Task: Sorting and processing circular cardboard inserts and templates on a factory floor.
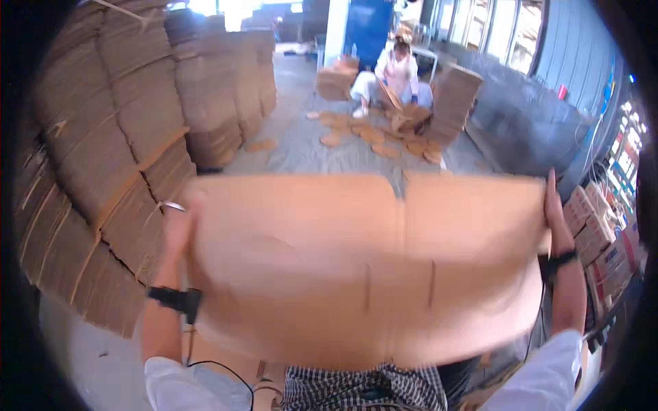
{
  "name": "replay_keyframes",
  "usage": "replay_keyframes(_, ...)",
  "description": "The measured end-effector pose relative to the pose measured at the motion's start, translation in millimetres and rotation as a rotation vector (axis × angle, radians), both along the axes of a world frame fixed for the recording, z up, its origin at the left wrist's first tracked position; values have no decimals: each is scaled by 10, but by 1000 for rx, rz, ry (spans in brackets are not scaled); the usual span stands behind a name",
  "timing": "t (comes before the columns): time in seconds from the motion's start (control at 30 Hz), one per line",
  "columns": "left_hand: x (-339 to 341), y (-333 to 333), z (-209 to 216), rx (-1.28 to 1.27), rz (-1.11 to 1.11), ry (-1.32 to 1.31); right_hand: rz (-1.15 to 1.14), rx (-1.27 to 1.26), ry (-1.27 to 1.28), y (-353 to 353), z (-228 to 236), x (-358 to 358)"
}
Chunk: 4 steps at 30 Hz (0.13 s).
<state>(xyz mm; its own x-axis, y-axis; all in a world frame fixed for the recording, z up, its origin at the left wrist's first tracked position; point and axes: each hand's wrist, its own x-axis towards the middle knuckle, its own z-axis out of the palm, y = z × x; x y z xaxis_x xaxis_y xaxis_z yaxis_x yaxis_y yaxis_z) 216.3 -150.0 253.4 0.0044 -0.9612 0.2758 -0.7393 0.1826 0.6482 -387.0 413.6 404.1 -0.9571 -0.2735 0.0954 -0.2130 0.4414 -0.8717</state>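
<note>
A wide brown cardboard sheet (295,253) is held up across the space before me, blurred by motion. It looks like a flattened box blank, with a slot cut in its far edge and two short dark lines near its middle. My left hand (186,222) grips its left side; the fingers are partly hidden by the board. At the opposite side my right hand (556,216) presses along the edge, fingers pointing up and away. Dark straps circle both wrists. The sheet's near edge hangs over my checked apron (363,387).
Tall stacks of flat cardboard (103,137) line the left. Farther off, a person (399,72) sits handling cardboard beside a leaning stack (454,103), with round brown pieces (370,133) scattered on the floor (288,151). Printed cartons (610,260) stand at the right.
</note>
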Motion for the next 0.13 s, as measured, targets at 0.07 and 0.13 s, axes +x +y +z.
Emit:
replay_keyframes(0.07,-717,928,290,297,-264,22,-180,194,97,1145,-838,-125)
replay_keyframes(0.13,-842,1015,72,286,-476,20,-236,336,378,1541,-1219,-465)
